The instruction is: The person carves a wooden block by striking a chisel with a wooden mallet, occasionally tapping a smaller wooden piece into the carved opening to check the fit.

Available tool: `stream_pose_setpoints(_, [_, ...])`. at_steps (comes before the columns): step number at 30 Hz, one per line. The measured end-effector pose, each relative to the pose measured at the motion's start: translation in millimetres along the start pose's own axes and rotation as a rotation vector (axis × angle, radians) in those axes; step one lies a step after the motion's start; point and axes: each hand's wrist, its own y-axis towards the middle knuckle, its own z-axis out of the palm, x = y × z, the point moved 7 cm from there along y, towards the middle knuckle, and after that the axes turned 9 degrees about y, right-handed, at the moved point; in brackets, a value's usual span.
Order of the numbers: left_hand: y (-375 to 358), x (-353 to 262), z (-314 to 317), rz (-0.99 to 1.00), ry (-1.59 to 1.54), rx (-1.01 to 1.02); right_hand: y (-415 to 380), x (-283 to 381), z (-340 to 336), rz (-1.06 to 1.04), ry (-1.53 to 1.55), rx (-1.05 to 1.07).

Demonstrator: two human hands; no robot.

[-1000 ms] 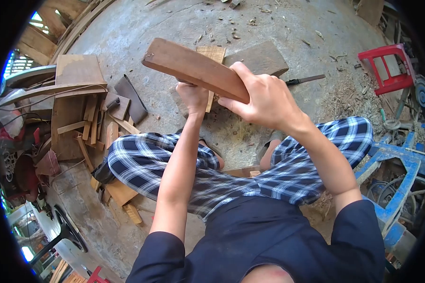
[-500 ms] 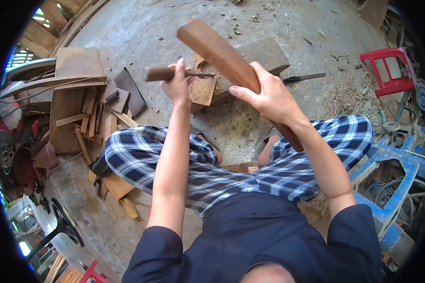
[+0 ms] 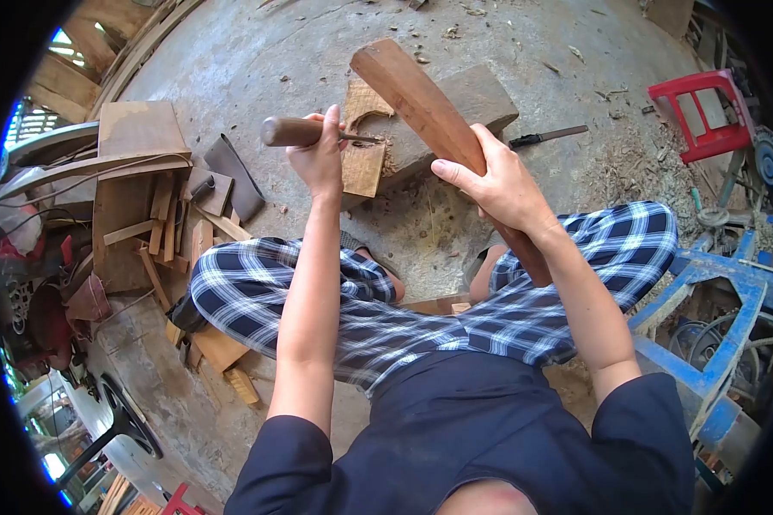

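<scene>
My left hand (image 3: 319,159) is closed around a chisel (image 3: 292,132), its wooden handle pointing left and its blade reaching right. The blade's end lies at the curved cutout of a light wooden piece (image 3: 364,171), among shavings. That piece sits on a thick wooden block (image 3: 477,101) on the floor. My right hand (image 3: 502,187) wraps round a long reddish-brown wooden mallet (image 3: 421,99), which is tilted, its wide end up and left above the block. The mallet is apart from the chisel handle. It hides part of the block.
A knife-like tool (image 3: 550,136) lies on the concrete right of the block. Wood offcuts (image 3: 167,206) and a dark flat strip (image 3: 234,178) are at left. On the right stand a red plastic stool (image 3: 700,116) and a blue metal frame (image 3: 713,318). Shavings litter the floor.
The mallet and my right hand have shifted slightly to the right. My left hand keeps the chisel at the cutout, its handle tilted slightly differently. The whole view has moved a little.
</scene>
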Motion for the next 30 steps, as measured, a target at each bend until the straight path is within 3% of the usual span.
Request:
stream_pose_setpoints(3, [-2,1,10,0.125,0.124,0.093,0,-3,2,0.001,-0.009,0.010])
stream_pose_setpoints(9, [-25,-19,27,0.285,0.300,0.076,-7,33,3,-0.067,0.036,0.024])
stream_pose_setpoints(11, [-36,-29,33,0.366,0.280,0.094,-15,72,-3,-0.278,0.115,-0.038])
stream_pose_setpoints(12, [-36,-22,33,0.363,0.280,0.095,-16,79,-3,-0.275,0.114,-0.038])
stream_pose_setpoints(15, [-37,-18,37,0.423,0.348,0.158,-27,115,-4,-0.726,0.079,-0.154])
stream_pose_setpoints(16, [-36,-15,36,0.426,0.345,0.157,-24,110,-2,-0.730,0.077,-0.156])
stream_pose_setpoints(19, [-38,-19,35,0.472,0.362,0.099,2,73,20,-0.441,-0.494,-0.029])
stream_pose_setpoints(22, [-38,-22,26,0.380,0.252,0.047,-2,87,12,-0.604,-0.452,-0.101])
stream_pose_setpoints(24, [-32,-12,25,0.347,0.366,0.104,-6,95,12,-0.586,-0.358,-0.098])
stream_pose_setpoints(26, [-33,-27,26,0.389,0.272,0.113,-17,110,7,-0.697,-0.129,-0.175])
stream_pose_setpoints(28, [-30,-19,27,0.343,0.320,0.152,-11,101,10,-0.611,-0.143,-0.141])
stream_pose_setpoints(30, [-29,-16,28,0.368,0.130,0.207,9,67,28,-0.377,-0.479,0.047])
